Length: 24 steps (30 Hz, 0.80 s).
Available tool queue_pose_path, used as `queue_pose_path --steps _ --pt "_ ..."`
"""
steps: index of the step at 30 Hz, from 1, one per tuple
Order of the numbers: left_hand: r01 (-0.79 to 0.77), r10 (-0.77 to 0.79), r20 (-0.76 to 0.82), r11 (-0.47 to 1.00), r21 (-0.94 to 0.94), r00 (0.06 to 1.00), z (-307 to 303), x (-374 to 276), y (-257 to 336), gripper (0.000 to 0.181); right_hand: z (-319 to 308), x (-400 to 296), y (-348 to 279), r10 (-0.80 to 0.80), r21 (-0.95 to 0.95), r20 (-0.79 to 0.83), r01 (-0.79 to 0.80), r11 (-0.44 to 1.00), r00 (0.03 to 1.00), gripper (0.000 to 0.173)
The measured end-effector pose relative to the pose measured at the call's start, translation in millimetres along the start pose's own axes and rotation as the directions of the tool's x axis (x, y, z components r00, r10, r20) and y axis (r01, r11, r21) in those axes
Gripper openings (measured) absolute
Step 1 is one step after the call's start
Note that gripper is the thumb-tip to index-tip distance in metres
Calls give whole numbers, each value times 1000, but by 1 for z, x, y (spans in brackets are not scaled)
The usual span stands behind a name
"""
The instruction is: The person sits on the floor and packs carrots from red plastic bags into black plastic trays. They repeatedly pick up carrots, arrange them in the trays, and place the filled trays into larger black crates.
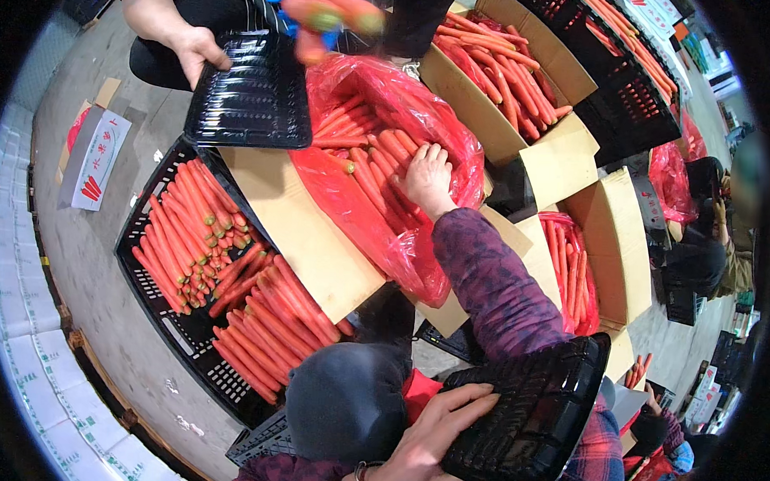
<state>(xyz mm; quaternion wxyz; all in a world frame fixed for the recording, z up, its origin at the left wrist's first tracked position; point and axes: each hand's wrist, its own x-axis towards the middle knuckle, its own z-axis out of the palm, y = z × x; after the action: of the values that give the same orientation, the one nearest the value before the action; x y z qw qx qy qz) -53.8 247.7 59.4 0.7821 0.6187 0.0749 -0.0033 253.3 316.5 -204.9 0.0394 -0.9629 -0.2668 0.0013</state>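
Note:
My left hand (pixel 432 433), with a bracelet at the wrist, grips a black plastic tray (pixel 525 417) above my lap at the bottom. My right hand (pixel 428 175), in a purple patterned sleeve, reaches into a cardboard box (pixel 297 218) lined with a red plastic bag (pixel 429 261). It lies on the carrots (pixel 375 170) there; its fingertips are partly hidden, so whether it grips one is unclear. Across the box, another person's bare hand (pixel 197 53) holds a black ribbed tray (pixel 249 108). That person's blue-gloved hand (pixel 331 38) holds several carrots, blurred.
A black crate (pixel 181 335) with rows of carrots stands left of the box. More boxes of carrots (pixel 511 73) (pixel 572 266) stand at the upper right and right, near a black crate (pixel 625 96). White cartons (pixel 37 362) line the left edge. Other people work at the right.

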Motion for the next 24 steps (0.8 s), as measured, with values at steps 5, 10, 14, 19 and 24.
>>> queue_pose_path --steps 5,10,14,19,24 --pt "-188 189 -16 981 56 982 1 -2 -20 69 7 19 18 -41 -27 21 41 999 999 67" --pt "-293 297 -53 954 64 954 1 -4 -30 86 10 19 8 -28 -21 79 30 999 996 66" --pt "-278 281 -40 958 74 959 0 -3 -29 85 -2 7 9 -66 -13 64 67 998 996 72" --pt "-52 51 -36 999 -8 998 4 -1 -2 61 -1 1 13 -6 63 223 -8 998 975 75" --pt "-154 154 37 988 -6 987 -4 2 -7 86 12 -21 8 -49 101 189 30 994 981 78"
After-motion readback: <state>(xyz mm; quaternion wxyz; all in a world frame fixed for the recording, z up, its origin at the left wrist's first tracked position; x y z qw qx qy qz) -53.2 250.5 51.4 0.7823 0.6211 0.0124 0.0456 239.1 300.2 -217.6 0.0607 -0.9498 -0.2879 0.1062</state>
